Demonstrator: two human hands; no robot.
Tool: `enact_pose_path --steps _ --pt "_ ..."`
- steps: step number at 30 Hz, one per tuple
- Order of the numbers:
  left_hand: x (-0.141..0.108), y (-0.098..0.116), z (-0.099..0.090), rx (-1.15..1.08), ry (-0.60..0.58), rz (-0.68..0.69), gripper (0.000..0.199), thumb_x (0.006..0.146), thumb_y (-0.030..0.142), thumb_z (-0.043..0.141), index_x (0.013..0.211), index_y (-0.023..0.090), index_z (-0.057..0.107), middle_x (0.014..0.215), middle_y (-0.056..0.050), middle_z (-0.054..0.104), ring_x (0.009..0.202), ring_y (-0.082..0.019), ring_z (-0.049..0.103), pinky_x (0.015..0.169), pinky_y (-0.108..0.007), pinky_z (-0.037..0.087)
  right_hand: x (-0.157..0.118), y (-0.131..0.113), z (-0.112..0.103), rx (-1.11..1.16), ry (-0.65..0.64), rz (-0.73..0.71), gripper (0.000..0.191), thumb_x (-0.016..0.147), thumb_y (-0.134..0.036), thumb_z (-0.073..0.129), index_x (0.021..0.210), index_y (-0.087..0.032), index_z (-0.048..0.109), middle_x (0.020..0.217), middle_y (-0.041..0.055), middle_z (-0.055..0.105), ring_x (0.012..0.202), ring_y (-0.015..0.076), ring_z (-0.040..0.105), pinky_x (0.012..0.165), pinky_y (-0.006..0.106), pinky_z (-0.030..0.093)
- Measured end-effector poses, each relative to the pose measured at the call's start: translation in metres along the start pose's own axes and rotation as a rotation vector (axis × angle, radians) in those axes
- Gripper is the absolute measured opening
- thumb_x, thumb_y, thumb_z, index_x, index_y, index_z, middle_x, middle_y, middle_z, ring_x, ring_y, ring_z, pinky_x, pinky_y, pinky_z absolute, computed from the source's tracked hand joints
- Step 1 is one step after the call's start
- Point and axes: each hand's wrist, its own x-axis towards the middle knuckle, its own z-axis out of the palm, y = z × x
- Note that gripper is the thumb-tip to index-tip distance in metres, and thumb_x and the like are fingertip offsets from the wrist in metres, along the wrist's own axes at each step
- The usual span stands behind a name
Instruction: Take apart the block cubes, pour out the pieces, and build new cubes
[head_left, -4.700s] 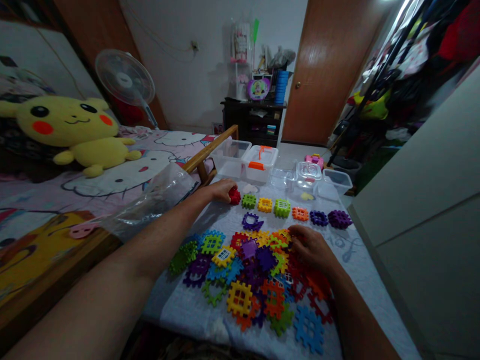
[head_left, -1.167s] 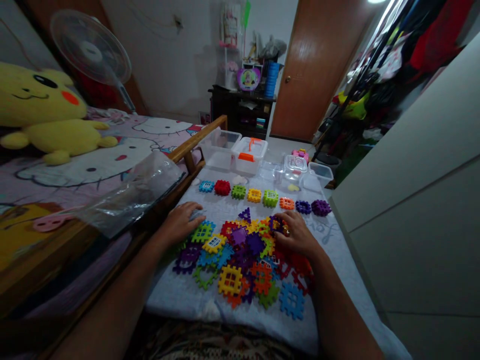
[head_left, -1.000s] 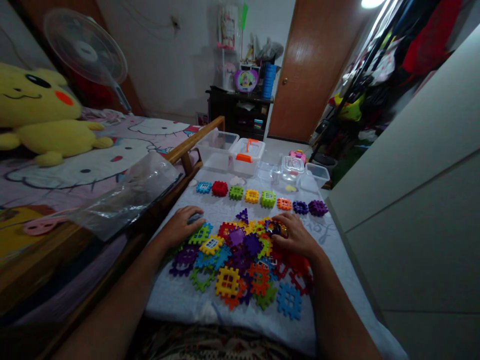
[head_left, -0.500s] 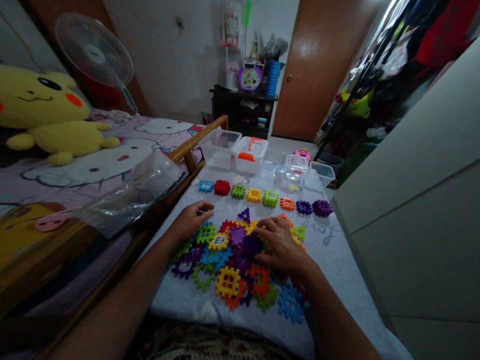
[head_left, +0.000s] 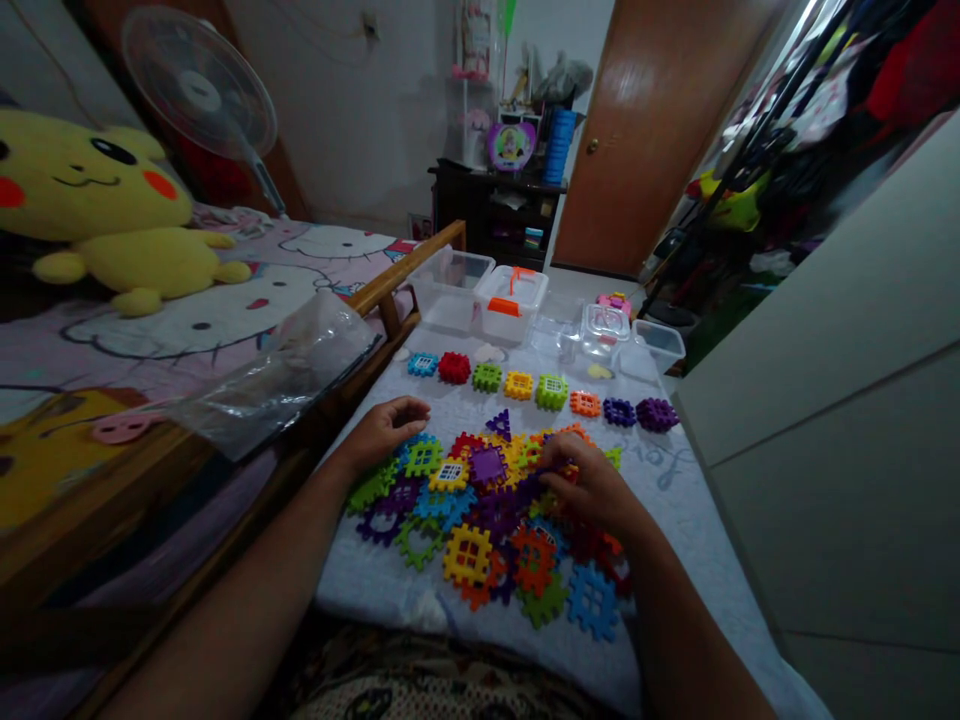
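Note:
A pile of colourful plastic pieces lies on the cloth-covered table, with a yellow window piece (head_left: 468,556) at its near side and a blue piece (head_left: 592,600) at the near right. My right hand (head_left: 589,485) is over the pile's right part, its fingers closed on a dark purple piece (head_left: 531,488). At the pile's left edge rests my left hand (head_left: 386,430), fingers curled loosely and apart, holding nothing. Near its fingertips is a green window piece (head_left: 424,457). A purple triangle (head_left: 499,425) tops the pile's far side.
Beyond the pile runs a row of grouped pieces, from a blue stack (head_left: 423,365) to a purple one (head_left: 657,415). Clear boxes (head_left: 512,305) stand behind it. A wooden rail (head_left: 409,268) borders the left; a white cabinet (head_left: 847,400) is at right.
My right hand has shifted slightly right and its fingers have closed on the dark purple piece, lifting it a little. My left hand has barely moved. The whole view has shifted slightly.

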Motion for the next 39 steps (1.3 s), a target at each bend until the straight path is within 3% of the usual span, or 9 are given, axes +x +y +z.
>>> enact_pose_path --steps 4,7,9,14,19,22,31,36,39 --pt "-0.002 0.001 0.001 0.022 0.013 0.014 0.055 0.065 0.061 0.073 0.097 0.017 0.067 0.099 -0.009 0.075 0.097 -0.029 0.070 0.093 -0.044 0.053 -0.002 0.018 -0.014 0.212 0.299 0.118 0.017 0.082 -0.028 0.063 0.098 -0.023 0.062 0.088 0.0020 0.064 0.079 0.0178 0.061 0.075 0.035 0.051" --pt "-0.003 0.002 0.001 0.029 0.011 0.007 0.056 0.064 0.063 0.074 0.097 0.018 0.068 0.098 -0.009 0.075 0.098 -0.029 0.070 0.093 -0.044 0.053 -0.002 0.030 -0.025 0.107 0.536 0.178 0.013 0.081 -0.032 0.062 0.090 -0.022 0.062 0.087 0.0031 0.063 0.076 0.0184 0.060 0.072 0.035 0.052" --pt "-0.003 0.002 0.001 0.032 0.009 -0.001 0.056 0.064 0.063 0.074 0.098 0.018 0.068 0.099 -0.009 0.076 0.098 -0.030 0.070 0.092 -0.044 0.054 -0.002 0.034 -0.030 -0.046 0.590 0.186 0.008 0.081 -0.029 0.061 0.083 -0.022 0.061 0.081 0.0024 0.061 0.071 0.0176 0.057 0.068 0.034 0.050" --pt "-0.003 0.000 0.001 0.070 0.002 -0.001 0.054 0.067 0.061 0.072 0.100 0.018 0.068 0.101 -0.009 0.075 0.099 -0.029 0.070 0.093 -0.043 0.053 -0.002 0.036 -0.034 -0.259 0.426 0.119 0.005 0.080 -0.019 0.057 0.078 -0.021 0.060 0.080 0.0029 0.058 0.073 0.0178 0.056 0.071 0.033 0.048" --pt "-0.002 -0.004 0.000 0.116 0.001 0.015 0.053 0.069 0.061 0.070 0.101 0.018 0.069 0.100 -0.009 0.075 0.097 -0.028 0.070 0.092 -0.042 0.053 -0.008 0.037 -0.041 -0.221 0.055 0.079 0.010 0.081 -0.024 0.067 0.089 -0.022 0.062 0.097 0.0050 0.063 0.093 0.0217 0.060 0.085 0.039 0.049" --pt "-0.002 -0.003 0.000 0.107 -0.002 0.002 0.055 0.068 0.063 0.071 0.100 0.019 0.069 0.103 -0.009 0.075 0.097 -0.028 0.070 0.092 -0.042 0.054 -0.012 0.039 -0.045 -0.180 -0.050 0.049 0.019 0.081 -0.029 0.071 0.098 -0.024 0.063 0.108 0.0054 0.064 0.102 0.0232 0.060 0.092 0.043 0.049" --pt "-0.004 0.005 0.002 0.082 0.016 -0.026 0.060 0.060 0.069 0.073 0.095 0.020 0.069 0.101 -0.009 0.076 0.098 -0.030 0.070 0.091 -0.042 0.055 -0.019 0.044 -0.041 -0.212 0.002 0.196 0.057 0.072 -0.030 0.078 0.124 -0.024 0.055 0.125 0.0096 0.061 0.118 0.0273 0.056 0.102 0.049 0.045" --pt "-0.004 0.006 0.002 0.088 0.021 -0.022 0.061 0.059 0.070 0.073 0.094 0.020 0.070 0.100 -0.009 0.076 0.096 -0.030 0.070 0.089 -0.042 0.055 -0.016 0.037 -0.037 -0.238 0.007 0.227 0.057 0.071 -0.026 0.077 0.123 -0.022 0.055 0.116 0.0097 0.063 0.108 0.0266 0.060 0.096 0.048 0.048" --pt "-0.004 0.006 0.002 0.092 0.016 -0.019 0.059 0.059 0.068 0.073 0.093 0.020 0.069 0.098 -0.009 0.076 0.095 -0.029 0.070 0.089 -0.041 0.055 -0.011 0.035 -0.034 -0.216 0.079 0.212 0.054 0.071 -0.026 0.075 0.121 -0.020 0.055 0.116 0.0097 0.063 0.107 0.0255 0.060 0.096 0.046 0.048"
